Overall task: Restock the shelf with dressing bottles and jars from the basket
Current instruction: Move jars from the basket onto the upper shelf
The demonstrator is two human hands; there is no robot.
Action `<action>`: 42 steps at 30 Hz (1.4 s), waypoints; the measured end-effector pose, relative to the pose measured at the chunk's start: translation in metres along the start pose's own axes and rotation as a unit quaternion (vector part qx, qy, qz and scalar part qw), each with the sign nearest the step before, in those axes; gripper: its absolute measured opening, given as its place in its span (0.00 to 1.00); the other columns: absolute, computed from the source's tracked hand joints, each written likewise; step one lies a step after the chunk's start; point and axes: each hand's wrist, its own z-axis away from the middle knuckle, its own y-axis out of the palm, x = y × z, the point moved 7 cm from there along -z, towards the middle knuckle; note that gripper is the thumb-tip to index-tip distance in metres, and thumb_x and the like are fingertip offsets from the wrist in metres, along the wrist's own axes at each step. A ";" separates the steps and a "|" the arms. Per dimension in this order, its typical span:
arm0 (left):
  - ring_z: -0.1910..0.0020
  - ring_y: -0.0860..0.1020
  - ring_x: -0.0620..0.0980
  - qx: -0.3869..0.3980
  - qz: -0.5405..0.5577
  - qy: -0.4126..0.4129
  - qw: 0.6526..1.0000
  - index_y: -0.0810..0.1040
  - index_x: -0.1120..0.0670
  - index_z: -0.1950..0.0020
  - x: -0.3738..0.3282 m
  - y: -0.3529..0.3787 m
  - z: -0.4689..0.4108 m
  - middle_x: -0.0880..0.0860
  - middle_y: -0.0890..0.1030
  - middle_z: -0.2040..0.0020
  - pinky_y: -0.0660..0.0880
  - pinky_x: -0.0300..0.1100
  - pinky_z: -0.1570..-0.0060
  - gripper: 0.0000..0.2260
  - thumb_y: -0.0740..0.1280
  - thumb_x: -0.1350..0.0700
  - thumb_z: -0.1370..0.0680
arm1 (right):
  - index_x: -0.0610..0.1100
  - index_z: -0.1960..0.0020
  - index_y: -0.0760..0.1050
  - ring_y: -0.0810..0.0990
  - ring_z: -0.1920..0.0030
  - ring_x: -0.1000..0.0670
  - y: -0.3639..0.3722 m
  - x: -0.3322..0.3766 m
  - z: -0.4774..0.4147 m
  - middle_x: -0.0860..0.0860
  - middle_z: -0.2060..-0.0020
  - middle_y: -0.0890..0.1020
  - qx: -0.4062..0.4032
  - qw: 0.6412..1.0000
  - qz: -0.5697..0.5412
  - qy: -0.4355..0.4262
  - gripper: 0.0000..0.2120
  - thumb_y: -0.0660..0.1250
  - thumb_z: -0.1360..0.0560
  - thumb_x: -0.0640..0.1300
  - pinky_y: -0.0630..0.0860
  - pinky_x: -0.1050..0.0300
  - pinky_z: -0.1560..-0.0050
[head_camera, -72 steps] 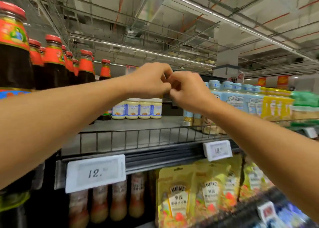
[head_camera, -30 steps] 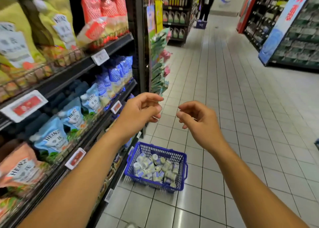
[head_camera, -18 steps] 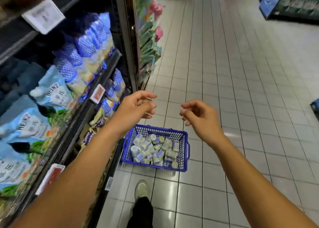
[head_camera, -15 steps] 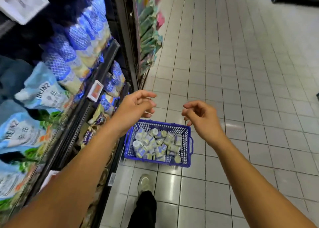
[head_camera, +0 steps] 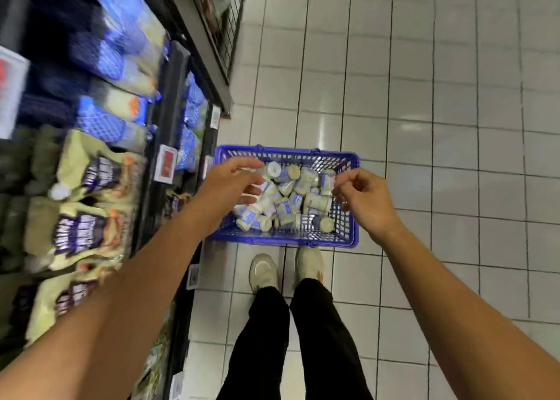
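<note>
Blue plastic basket (head_camera: 281, 242) sits on the tiled floor (head_camera: 454, 127), just beside the foot of the shelf (head_camera: 169, 96) at left, with the person's shoes (head_camera: 263, 271) at its near rim. Inside is a loose heap of small jars (head_camera: 315, 202), lying on their sides and ends, touching one another.

Left hand (head_camera: 233, 184) hovers over the basket's left side, fingers spread and half-straight, holding nothing. Its fingertips come close to one white-lidded jar (head_camera: 272, 168) at the far left of the heap; contact cannot be made out. Right hand (head_camera: 363, 199) hangs over the right rim, fingers loosely curled, thumb near forefinger, nothing in it.

Handling, as judged: the jars look like glass or hard plastic with creamy filling, so stiff, smooth, dense for their size and liable to crack or clink if dropped. Best taken round the body below the lid, one per hand, choosing a top jar so the heap does not shift. Lid-only pinches seem risky on a smooth cap.

Writing: the jar labels are blue and white, with text too small and blurred to read. The pouches (head_camera: 88, 175) on the shelf show dark print, smeared by motion and illegible. A price tag (head_camera: 166, 165) on the shelf edge shows red, no figures readable.
</note>
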 end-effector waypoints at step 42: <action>0.21 0.52 0.59 0.223 -0.732 0.248 0.595 0.58 0.55 0.23 0.331 0.140 -0.315 0.58 0.59 0.22 0.49 0.55 0.23 0.32 0.70 0.55 0.23 | 0.46 0.35 0.70 0.70 0.45 0.39 0.108 -0.353 -0.243 0.39 0.43 0.69 -0.029 0.822 0.567 -0.043 0.32 0.79 0.33 0.51 0.73 0.48 0.49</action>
